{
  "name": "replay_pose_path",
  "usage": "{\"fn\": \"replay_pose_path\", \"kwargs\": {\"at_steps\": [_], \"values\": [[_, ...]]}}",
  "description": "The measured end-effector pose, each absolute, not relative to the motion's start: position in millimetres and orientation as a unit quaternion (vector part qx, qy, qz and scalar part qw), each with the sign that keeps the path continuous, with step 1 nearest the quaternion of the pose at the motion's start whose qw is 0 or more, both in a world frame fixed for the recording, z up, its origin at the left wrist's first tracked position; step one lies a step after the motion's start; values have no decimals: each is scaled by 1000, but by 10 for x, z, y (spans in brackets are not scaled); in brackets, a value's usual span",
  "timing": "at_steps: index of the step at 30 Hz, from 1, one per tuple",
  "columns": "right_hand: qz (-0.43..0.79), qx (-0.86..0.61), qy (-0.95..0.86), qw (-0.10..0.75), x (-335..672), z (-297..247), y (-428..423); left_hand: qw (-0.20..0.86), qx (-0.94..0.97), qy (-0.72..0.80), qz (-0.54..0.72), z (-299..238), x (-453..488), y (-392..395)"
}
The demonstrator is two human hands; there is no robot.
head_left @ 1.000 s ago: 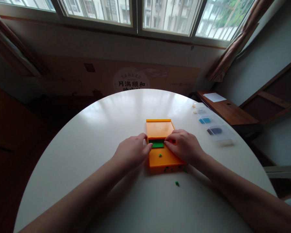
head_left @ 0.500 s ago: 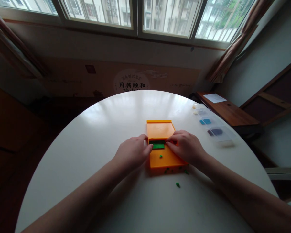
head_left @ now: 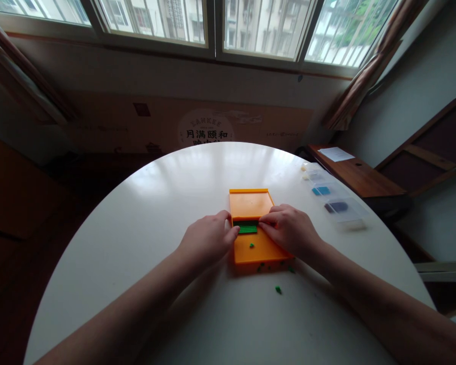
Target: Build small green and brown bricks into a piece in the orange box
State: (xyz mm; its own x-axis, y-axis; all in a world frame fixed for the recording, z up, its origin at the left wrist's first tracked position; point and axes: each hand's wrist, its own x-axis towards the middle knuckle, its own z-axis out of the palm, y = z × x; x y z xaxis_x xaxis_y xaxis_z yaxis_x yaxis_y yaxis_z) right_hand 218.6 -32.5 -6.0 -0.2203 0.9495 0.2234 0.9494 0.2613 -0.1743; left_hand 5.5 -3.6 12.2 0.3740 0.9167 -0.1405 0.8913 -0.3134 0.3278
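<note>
An orange plastic tray (head_left: 251, 254) lies on the white round table, with a raised ridge across its middle. Just below that ridge sits a green studded strip (head_left: 247, 229), made of what look like small bricks. My left hand (head_left: 210, 234) grips the tray's left edge, its thumb over the strip's left end. At the strip's right end, my right hand (head_left: 292, 229) has thumb and index finger pinched together; whatever is between them is hidden. A small green brick (head_left: 252, 245) lies loose on the lower part of the tray.
Several small green bricks lie on the table by the tray's front edge, one (head_left: 278, 289) farther out. A clear compartment box (head_left: 347, 218) with blue and dark pieces stands at the right. Beyond the table's right edge is a wooden desk (head_left: 368, 175) with a paper (head_left: 336, 154).
My right hand has shifted very slightly left along the strip, its fingertips still pinched. The left hand and tray look almost unchanged.
</note>
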Motion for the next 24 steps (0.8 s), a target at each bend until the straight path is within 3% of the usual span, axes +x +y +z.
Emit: {"fn": "replay_pose_path", "kwargs": {"at_steps": [6,12,19,24], "values": [[-3,-602,-784,153,2195,-43,-331,185,807,560,37,135,66,-36],[-49,-626,-739,245,2464,252,-446,182,809,558,30,127,65,-17],[55,-636,-764,92,2821,475,-545,186,805,561,39,104,48,-3],[124,-610,-782,28,2796,426,-559,190,800,568,38,103,51,11]]}}
